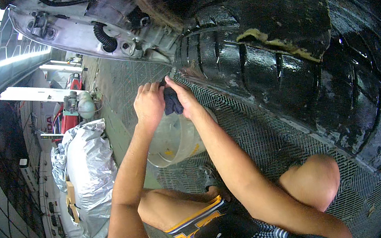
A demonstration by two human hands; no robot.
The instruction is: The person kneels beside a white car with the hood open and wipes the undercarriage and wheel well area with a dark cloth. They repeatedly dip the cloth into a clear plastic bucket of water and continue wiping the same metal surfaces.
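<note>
Both of my hands grip one bunched dark cloth (173, 103) in front of me. My left hand (149, 106) is closed, its fingers curled at the cloth's upper left. My right hand (185, 98) presses against the cloth from the other side, and some of its fingers are hidden. Below the hands stands a clear round bucket (167, 145) with yellow marks on its wall. The hands and my right forearm cover part of its rim. What the bucket holds is hard to make out.
A glossy black ribbed panel (285, 74), torn along one edge, fills the right side. Pale bodywork (81, 39) with a black corrugated hose (105, 38) hangs at the upper left. Dark grated mats (259, 134) cover the floor. Farther left sits a silver-sheeted bulky object (89, 169).
</note>
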